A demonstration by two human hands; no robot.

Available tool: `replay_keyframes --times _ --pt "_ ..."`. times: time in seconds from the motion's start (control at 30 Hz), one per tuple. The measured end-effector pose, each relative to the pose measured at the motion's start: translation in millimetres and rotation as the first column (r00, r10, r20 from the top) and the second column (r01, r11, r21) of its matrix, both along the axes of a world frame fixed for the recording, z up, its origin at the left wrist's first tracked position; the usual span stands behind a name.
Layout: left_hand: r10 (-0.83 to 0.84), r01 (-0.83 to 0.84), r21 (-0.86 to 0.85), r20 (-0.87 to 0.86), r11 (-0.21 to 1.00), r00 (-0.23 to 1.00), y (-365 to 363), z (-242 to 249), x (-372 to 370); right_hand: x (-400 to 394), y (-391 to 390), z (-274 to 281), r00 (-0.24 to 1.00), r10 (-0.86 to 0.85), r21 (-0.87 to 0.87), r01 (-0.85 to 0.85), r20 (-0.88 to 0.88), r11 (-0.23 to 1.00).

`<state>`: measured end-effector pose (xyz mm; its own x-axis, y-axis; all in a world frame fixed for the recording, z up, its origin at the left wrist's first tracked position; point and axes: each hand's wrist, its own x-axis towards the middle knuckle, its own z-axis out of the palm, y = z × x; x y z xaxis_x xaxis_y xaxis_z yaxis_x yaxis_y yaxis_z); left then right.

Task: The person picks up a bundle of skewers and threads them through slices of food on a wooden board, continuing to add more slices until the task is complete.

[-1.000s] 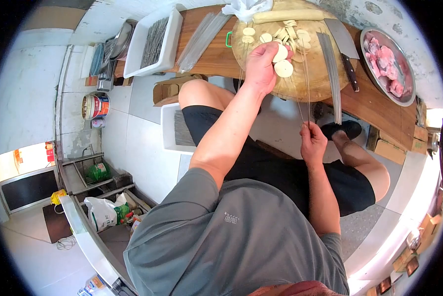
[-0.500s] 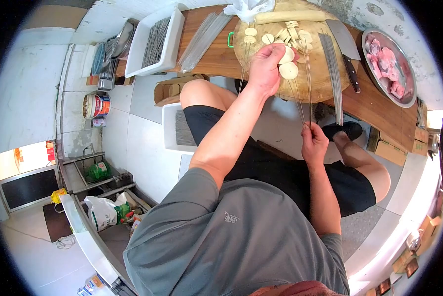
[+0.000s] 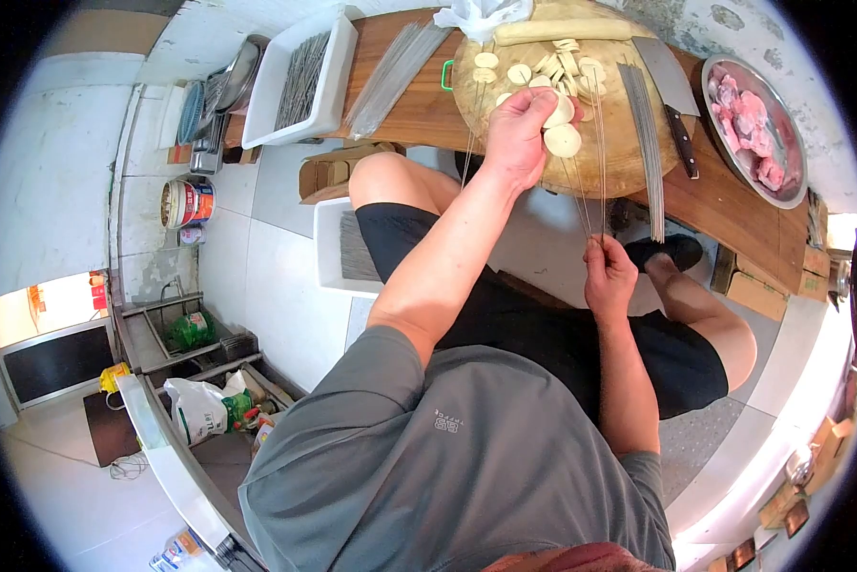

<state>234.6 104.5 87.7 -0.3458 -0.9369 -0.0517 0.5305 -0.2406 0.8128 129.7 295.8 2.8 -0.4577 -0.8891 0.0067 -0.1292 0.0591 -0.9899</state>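
My left hand is closed over the board, its thumb and fingers pinching a pale round slice. Just below, another pale slice is on the tip of thin metal skewers. Those skewers run down to my right hand, whose fingers are shut around their lower ends. Beneath the left hand lies a round wooden chopping board bearing several cut slices and a long pale roll. Skewers with slices on their tips overhang its near edge.
A bundle of bare skewers and a cleaver lie at the board's right. Beyond is a metal bowl of raw meat. A white bin of skewers stands left on the wooden table; another white bin is below.
The slices at my left hand have shifted very slightly right and down. Both hands keep their hold, and the rest looks the same.
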Motion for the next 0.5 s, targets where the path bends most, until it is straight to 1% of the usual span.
replay_keyframes --times 0.2,0.5 --pt "-0.016 0.016 0.01 0.003 1.0 1.0 3 -6 -1 0 -1 0 1.0 -0.001 -0.008 0.002 0.008 1.0" --pt "-0.022 0.022 0.096 0.0 0.995 1.0 13 -11 -5 0 -3 3 0.999 -0.001 0.0 0.001 0.032 1.0"
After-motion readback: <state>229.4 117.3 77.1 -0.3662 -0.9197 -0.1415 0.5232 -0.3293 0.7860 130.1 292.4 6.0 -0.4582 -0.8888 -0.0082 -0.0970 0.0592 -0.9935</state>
